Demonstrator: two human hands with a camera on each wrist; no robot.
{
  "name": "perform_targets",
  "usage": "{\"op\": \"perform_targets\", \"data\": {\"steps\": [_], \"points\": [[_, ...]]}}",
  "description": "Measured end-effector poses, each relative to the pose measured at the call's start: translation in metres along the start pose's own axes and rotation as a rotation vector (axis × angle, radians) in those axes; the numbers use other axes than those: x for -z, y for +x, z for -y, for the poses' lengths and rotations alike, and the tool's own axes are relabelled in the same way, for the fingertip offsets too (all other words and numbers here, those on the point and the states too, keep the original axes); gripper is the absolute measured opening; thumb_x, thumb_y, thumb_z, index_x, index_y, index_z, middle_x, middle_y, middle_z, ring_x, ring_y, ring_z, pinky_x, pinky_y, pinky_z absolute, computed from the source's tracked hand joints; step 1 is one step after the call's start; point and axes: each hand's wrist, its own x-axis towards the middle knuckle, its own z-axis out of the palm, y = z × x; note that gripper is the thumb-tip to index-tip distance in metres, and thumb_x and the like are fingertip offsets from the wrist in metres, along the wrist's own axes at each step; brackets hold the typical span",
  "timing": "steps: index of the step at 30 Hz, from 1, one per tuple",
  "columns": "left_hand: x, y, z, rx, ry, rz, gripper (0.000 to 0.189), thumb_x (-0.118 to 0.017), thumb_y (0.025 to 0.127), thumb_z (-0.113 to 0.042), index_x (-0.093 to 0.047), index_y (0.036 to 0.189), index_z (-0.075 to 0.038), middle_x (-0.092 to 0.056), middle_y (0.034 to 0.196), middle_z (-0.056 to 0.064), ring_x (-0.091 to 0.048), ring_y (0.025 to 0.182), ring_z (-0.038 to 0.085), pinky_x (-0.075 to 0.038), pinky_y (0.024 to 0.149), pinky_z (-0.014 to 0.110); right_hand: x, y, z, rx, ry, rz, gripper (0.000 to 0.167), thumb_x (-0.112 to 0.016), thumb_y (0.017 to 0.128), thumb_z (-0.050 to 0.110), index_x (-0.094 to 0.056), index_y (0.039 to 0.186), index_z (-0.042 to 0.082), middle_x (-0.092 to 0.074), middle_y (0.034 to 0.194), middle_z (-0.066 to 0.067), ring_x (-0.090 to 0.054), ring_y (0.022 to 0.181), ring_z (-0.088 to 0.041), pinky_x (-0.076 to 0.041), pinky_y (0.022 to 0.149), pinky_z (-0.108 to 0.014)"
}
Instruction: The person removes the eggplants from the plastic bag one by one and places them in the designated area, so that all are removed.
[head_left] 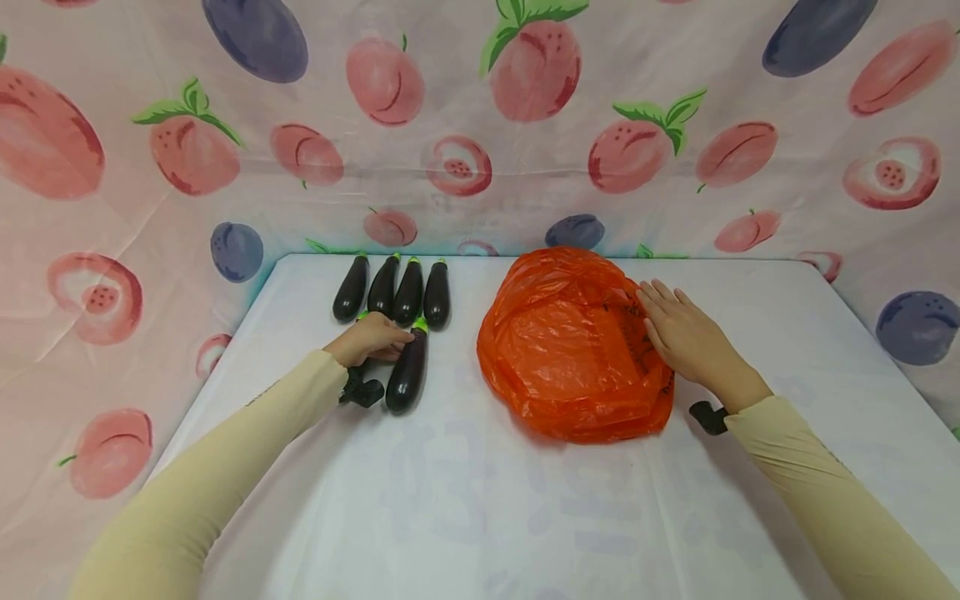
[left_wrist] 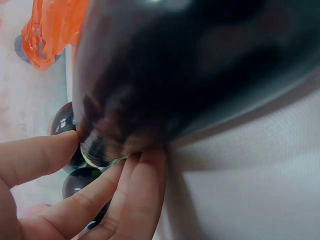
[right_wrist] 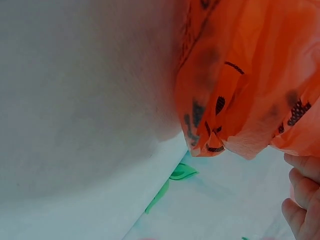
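Note:
My left hand (head_left: 372, 337) pinches a dark purple eggplant (head_left: 407, 371) near its green stem end, thumb on one side and fingers on the other. In the left wrist view this eggplant (left_wrist: 200, 65) fills the upper right. Several more eggplants (head_left: 408, 292) lie side by side just beyond that hand, stems toward the back. A bit of green shows right behind the fingers, its lower part hidden by the hand. At the right, my right hand (head_left: 690, 342) rests with straight fingers against the side of an orange plastic bag (head_left: 558, 350), which is spread open with its mouth facing up.
Both hands work over a white-covered table (head_left: 465, 508). A fruit-patterned cloth (head_left: 525, 200) hangs behind its back edge and along the sides. Dark printing marks the bag's right side, near the right hand.

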Motion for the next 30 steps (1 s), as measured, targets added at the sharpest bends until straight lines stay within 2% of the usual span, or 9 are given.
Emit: {"op": "perform_targets", "data": {"steps": [5, 11, 13, 16, 20, 25, 27, 30], "points": [[0.001, 0.001, 0.001, -0.005, 0.006, -0.001, 0.039, -0.057, 0.093, -0.014, -0.055, 0.12, 0.014, -0.065, 0.1, 0.016, -0.059, 0.068, 0.003, -0.057, 0.079, 0.026, 0.001, -0.001, 0.0, -0.001, -0.002, -0.005, 0.051, -0.042, 0.097, 0.014, -0.032, 0.141, -0.011, -0.032, 0.147, -0.029, -0.027, 0.137, -0.044, -0.022, 0.113, -0.058], [0.003, 0.0, 0.002, -0.017, -0.028, 0.011, 0.036, -0.057, 0.093, -0.013, -0.057, 0.117, 0.014, -0.063, 0.084, 0.004, -0.06, 0.066, 0.002, -0.057, 0.076, 0.024, 0.003, 0.0, 0.002, 0.0, 0.002, -0.002, 0.05, -0.04, 0.098, 0.015, -0.031, 0.141, -0.01, -0.032, 0.147, -0.029, -0.027, 0.138, -0.044, -0.022, 0.113, -0.058], [0.006, 0.0, 0.002, -0.026, -0.048, 0.021, 0.036, -0.056, 0.094, -0.013, -0.057, 0.118, 0.014, -0.065, 0.084, 0.006, -0.061, 0.067, 0.003, -0.058, 0.077, 0.025, 0.003, 0.0, 0.001, 0.002, 0.001, -0.005, 0.05, -0.04, 0.098, 0.014, -0.031, 0.141, -0.01, -0.032, 0.146, -0.029, -0.027, 0.138, -0.044, -0.022, 0.113, -0.058], [0.011, -0.001, 0.002, -0.044, -0.058, 0.034, 0.039, -0.053, 0.094, -0.013, -0.054, 0.12, 0.016, -0.068, 0.099, 0.019, -0.065, 0.072, 0.006, -0.058, 0.079, 0.026, 0.002, 0.0, 0.001, 0.005, 0.0, -0.013, 0.05, -0.041, 0.098, 0.014, -0.031, 0.141, -0.011, -0.032, 0.146, -0.029, -0.027, 0.137, -0.044, -0.022, 0.113, -0.058], [0.019, -0.004, -0.001, -0.049, -0.037, 0.04, 0.043, -0.05, 0.096, -0.017, -0.052, 0.123, 0.015, -0.057, 0.123, 0.031, -0.068, 0.088, 0.016, -0.057, 0.083, 0.026, 0.002, 0.0, 0.0, 0.008, 0.005, -0.018, 0.05, -0.041, 0.098, 0.014, -0.032, 0.141, -0.011, -0.032, 0.146, -0.03, -0.028, 0.137, -0.044, -0.023, 0.113, -0.059], [0.029, -0.01, -0.006, -0.025, -0.056, 0.034, 0.045, -0.046, 0.099, -0.024, -0.049, 0.13, 0.009, -0.054, 0.129, 0.029, -0.068, 0.095, 0.017, -0.055, 0.089, 0.029, 0.003, 0.0, 0.001, 0.005, 0.01, -0.012, 0.051, -0.041, 0.098, 0.014, -0.032, 0.141, -0.011, -0.033, 0.146, -0.029, -0.028, 0.137, -0.043, -0.022, 0.113, -0.058], [0.033, -0.013, -0.009, -0.034, -0.068, 0.029, 0.047, -0.044, 0.1, -0.026, -0.048, 0.133, 0.007, -0.053, 0.131, 0.027, -0.068, 0.096, 0.015, -0.053, 0.094, 0.031, 0.004, 0.0, 0.002, 0.003, 0.007, -0.007, 0.051, -0.042, 0.098, 0.014, -0.032, 0.141, -0.01, -0.033, 0.146, -0.029, -0.028, 0.137, -0.043, -0.022, 0.113, -0.059], [0.038, -0.02, -0.013, -0.076, -0.103, 0.016, 0.049, -0.041, 0.1, -0.029, -0.045, 0.136, 0.004, -0.051, 0.135, 0.024, -0.065, 0.106, 0.02, -0.049, 0.099, 0.034, 0.006, 0.0, 0.002, 0.002, 0.004, 0.003, 0.051, -0.042, 0.098, 0.014, -0.031, 0.141, -0.01, -0.032, 0.147, -0.029, -0.027, 0.138, -0.044, -0.022, 0.113, -0.059]]}}
